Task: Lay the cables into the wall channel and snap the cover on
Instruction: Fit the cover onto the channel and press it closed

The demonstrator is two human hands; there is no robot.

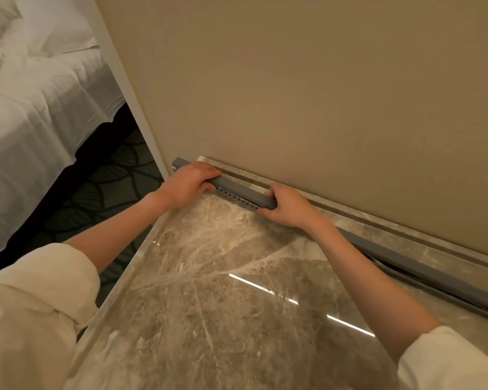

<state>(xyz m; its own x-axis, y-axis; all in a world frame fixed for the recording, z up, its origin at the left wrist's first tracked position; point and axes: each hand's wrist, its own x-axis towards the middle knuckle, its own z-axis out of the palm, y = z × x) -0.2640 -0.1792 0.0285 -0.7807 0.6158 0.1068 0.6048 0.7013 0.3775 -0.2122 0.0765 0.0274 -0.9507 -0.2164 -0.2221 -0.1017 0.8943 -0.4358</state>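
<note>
Where the marble countertop [237, 277] meets the beige wall [321, 94], a grey cable channel [423, 267] runs along the far edge of the stone, from the far left corner toward the near right. The grey cover [241, 190] lies along its top; between the two hands, a row of small slotted teeth [237, 197] shows under the cover's near edge, so the cover is not fully seated there. The left hand [185, 185] is closed over the left end of the cover, fingers curled across its top and thumb on the near side. The right hand [288, 205] is clamped on the cover further right, fingers wrapped over the top and thumb beneath the near edge. Both forearms reach in from the near side, with cream sleeves [40, 305] rolled back. To the right of the right hand, a dark gap [378, 261] opens along the channel's near side; whether cables lie in it cannot be told. A low marble upstand [350, 213] sits between channel and wall. At the far left, beyond the counter's edge, stands a bed with white linen [34, 108] above a dark patterned carpet [110, 178]. Two bright light streaks [262, 288] reflect off the polished stone.
</note>
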